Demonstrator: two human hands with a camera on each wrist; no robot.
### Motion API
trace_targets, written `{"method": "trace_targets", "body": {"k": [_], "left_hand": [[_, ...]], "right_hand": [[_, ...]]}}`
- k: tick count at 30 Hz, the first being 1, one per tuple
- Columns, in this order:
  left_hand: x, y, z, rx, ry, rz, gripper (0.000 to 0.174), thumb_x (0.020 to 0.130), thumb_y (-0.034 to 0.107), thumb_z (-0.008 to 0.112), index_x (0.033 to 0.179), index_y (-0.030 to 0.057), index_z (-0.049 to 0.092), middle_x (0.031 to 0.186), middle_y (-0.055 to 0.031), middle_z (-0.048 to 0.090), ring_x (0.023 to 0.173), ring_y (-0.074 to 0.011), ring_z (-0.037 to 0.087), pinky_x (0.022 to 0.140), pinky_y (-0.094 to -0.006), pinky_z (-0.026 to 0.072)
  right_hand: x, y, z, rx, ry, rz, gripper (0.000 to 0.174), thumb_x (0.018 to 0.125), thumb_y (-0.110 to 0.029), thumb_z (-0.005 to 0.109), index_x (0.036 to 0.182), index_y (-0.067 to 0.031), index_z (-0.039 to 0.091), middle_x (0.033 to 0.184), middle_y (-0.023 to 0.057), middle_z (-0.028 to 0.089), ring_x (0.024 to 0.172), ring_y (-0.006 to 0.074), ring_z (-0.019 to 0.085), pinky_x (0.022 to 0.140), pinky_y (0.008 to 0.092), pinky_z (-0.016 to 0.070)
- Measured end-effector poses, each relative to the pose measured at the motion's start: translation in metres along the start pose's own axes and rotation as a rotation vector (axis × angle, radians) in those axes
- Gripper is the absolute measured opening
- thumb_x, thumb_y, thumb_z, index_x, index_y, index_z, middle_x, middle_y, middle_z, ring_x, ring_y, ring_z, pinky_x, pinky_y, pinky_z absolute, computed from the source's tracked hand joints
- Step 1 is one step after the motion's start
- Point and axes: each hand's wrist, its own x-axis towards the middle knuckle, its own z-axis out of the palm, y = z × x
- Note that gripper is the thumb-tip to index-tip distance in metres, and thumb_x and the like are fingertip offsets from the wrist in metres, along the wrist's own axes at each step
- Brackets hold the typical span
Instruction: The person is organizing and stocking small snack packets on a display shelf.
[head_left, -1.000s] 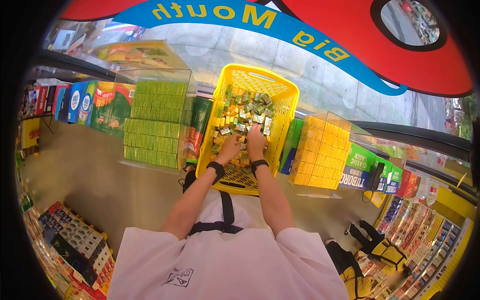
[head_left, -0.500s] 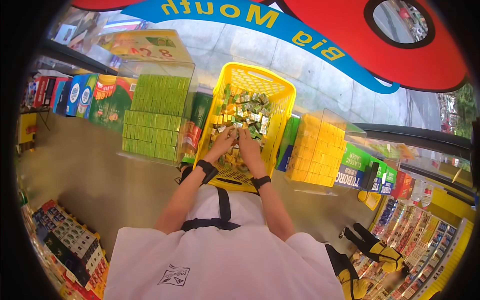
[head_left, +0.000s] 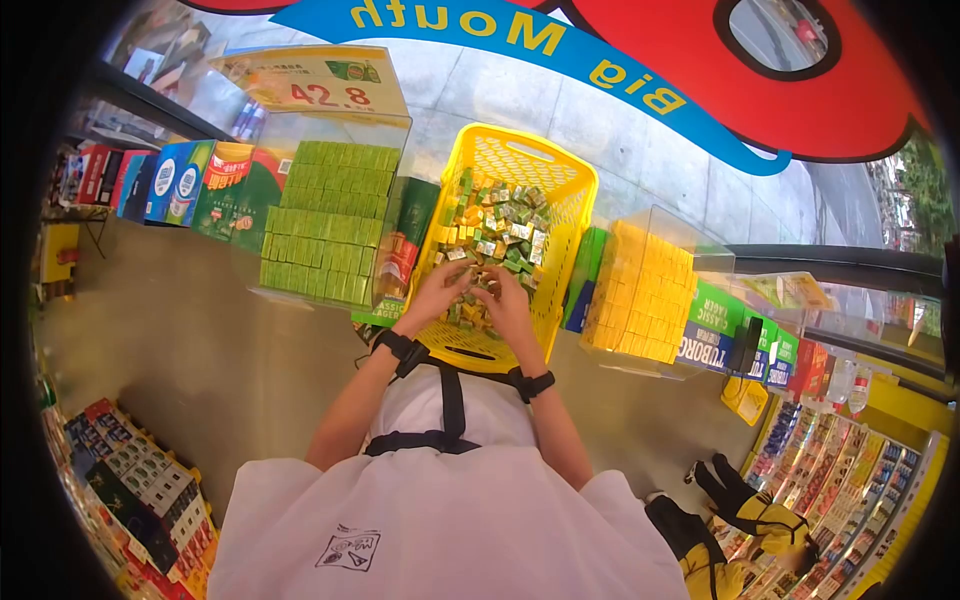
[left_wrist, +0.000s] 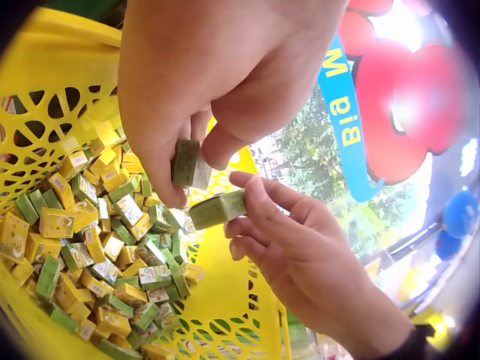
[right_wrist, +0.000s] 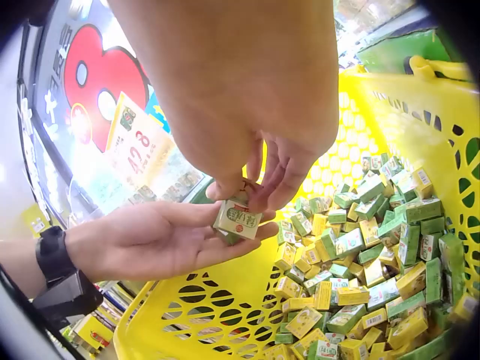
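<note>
Both hands are close together over a yellow plastic basket (head_left: 573, 225) heaped with small green and yellow boxes (head_left: 500, 225). My left hand (head_left: 440, 295) holds a small green box (left_wrist: 187, 163) between thumb and fingers. A second green box (left_wrist: 217, 211) is pinched by my right hand (head_left: 507, 300), just beside the first. In the right wrist view, the printed white face of a small box (right_wrist: 238, 219) shows under the right fingertips, and the left palm (right_wrist: 154, 240) is turned upward beneath it.
Stacked green boxes (head_left: 325, 220) in a clear case stand left of the basket, under a price sign (head_left: 330, 85). Stacked yellow boxes (head_left: 638, 290) fill another case to the right. Beer cartons (head_left: 715, 325) line the window. Another person (head_left: 765, 515) is at the lower right.
The right hand has drawn back from deeper in the basket toward my body, and both hands have come together. The view has shifted slightly, showing more of the price sign.
</note>
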Motion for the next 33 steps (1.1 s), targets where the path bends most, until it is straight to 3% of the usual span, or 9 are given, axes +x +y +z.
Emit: {"method": "trace_targets", "body": {"k": [1, 6, 8, 14, 19, 22, 26, 31, 33], "left_hand": [[-0.006, 0.012, 0.003, -0.044, 0.009, -0.051, 0.045, 0.115, 0.022, 0.058, 0.157, 0.0079, 0.054, 0.152, -0.007, 0.058, 0.129, -0.016, 0.061, 0.103, -0.0339, 0.0566], [-0.014, 0.01, 0.011, -0.169, 0.001, -0.051, 0.042, 0.115, 0.021, 0.059, 0.155, 0.0095, 0.056, 0.145, -0.0024, 0.061, 0.124, -0.0139, 0.063, 0.102, -0.0333, 0.0571], [-0.015, 0.009, 0.015, -0.139, 0.042, 0.019, 0.039, 0.113, 0.019, 0.062, 0.15, 0.0075, 0.059, 0.137, -0.005, 0.065, 0.115, -0.0129, 0.065, 0.093, -0.0316, 0.0572], [-0.018, 0.013, 0.01, -0.117, -0.051, 0.038, 0.041, 0.109, 0.013, 0.066, 0.148, 0.0077, 0.059, 0.139, -0.0127, 0.064, 0.113, -0.0158, 0.068, 0.092, -0.0318, 0.0578], [-0.018, 0.016, 0.009, -0.015, -0.013, 0.049, 0.052, 0.107, 0.017, 0.071, 0.155, 0.0064, 0.054, 0.138, -0.0177, 0.062, 0.118, -0.0197, 0.068, 0.096, -0.0334, 0.0586], [-0.017, 0.014, 0.009, 0.038, 0.028, 0.049, 0.056, 0.104, 0.019, 0.076, 0.154, 0.0028, 0.055, 0.14, -0.02, 0.062, 0.118, -0.0201, 0.068, 0.095, -0.0332, 0.0594], [-0.016, 0.013, 0.011, 0.019, 0.023, 0.074, 0.055, 0.102, 0.017, 0.079, 0.149, -0.002, 0.058, 0.14, -0.0204, 0.064, 0.115, -0.0191, 0.07, 0.091, -0.0323, 0.0607], [-0.019, 0.017, 0.01, -0.024, -0.028, 0.087, 0.057, 0.098, 0.019, 0.082, 0.148, 0.0001, 0.06, 0.129, -0.0214, 0.069, 0.106, -0.0209, 0.074, 0.088, -0.0323, 0.0609], [-0.02, 0.02, 0.011, -0.016, -0.048, 0.091, 0.057, 0.098, 0.018, 0.083, 0.148, 0.0003, 0.06, 0.126, -0.0207, 0.07, 0.102, -0.0202, 0.075, 0.086, -0.032, 0.0613]], "right_hand": [[0.0, -0.001, 0.001, 0.036, 0.038, 0.001, 0.04, 0.093, -0.013, 0.085, 0.128, -0.0023, 0.067, 0.11, 0.014, 0.075, 0.08, 0.0223, 0.07, 0.071, 0.0348, 0.0564], [-0.005, -0.005, 0.005, -0.066, 0.117, -0.025, 0.037, 0.094, -0.013, 0.084, 0.125, -0.0008, 0.067, 0.108, 0.0142, 0.074, 0.081, 0.0233, 0.072, 0.07, 0.0349, 0.0569], [-0.006, -0.002, 0.006, -0.081, 0.129, -0.019, 0.035, 0.094, -0.013, 0.084, 0.123, -0.0003, 0.067, 0.107, 0.0141, 0.074, 0.081, 0.0234, 0.073, 0.07, 0.0348, 0.0572], [-0.014, -0.002, 0.006, -0.046, 0.164, -0.018, 0.031, 0.093, -0.011, 0.084, 0.119, -0.0001, 0.07, 0.105, 0.0137, 0.074, 0.079, 0.0249, 0.075, 0.072, 0.0355, 0.0585], [-0.023, -0.02, -0.004, -0.092, 0.105, -0.18, 0.048, 0.086, -0.011, 0.088, 0.128, 0.0002, 0.069, 0.119, 0.0148, 0.07, 0.092, 0.0284, 0.072, 0.082, 0.0395, 0.0589], [-0.025, -0.022, -0.005, -0.095, 0.081, -0.122, 0.055, 0.083, -0.014, 0.091, 0.132, -0.0007, 0.068, 0.126, 0.0154, 0.068, 0.1, 0.0296, 0.072, 0.088, 0.0408, 0.059], [-0.029, -0.023, -0.004, -0.148, 0.102, -0.12, 0.056, 0.083, -0.013, 0.091, 0.134, -0.0013, 0.069, 0.127, 0.0153, 0.07, 0.097, 0.0272, 0.071, 0.087, 0.0388, 0.0589], [-0.035, -0.025, -0.005, -0.175, 0.085, -0.147, 0.056, 0.087, -0.015, 0.088, 0.137, -0.0034, 0.067, 0.13, 0.0179, 0.069, 0.114, 0.0375, 0.069, 0.096, 0.0448, 0.0573], [-0.036, -0.028, -0.006, -0.191, 0.105, -0.189, 0.054, 0.087, -0.013, 0.088, 0.137, -0.0033, 0.067, 0.128, 0.0179, 0.07, 0.113, 0.0388, 0.069, 0.094, 0.0441, 0.058]]}}
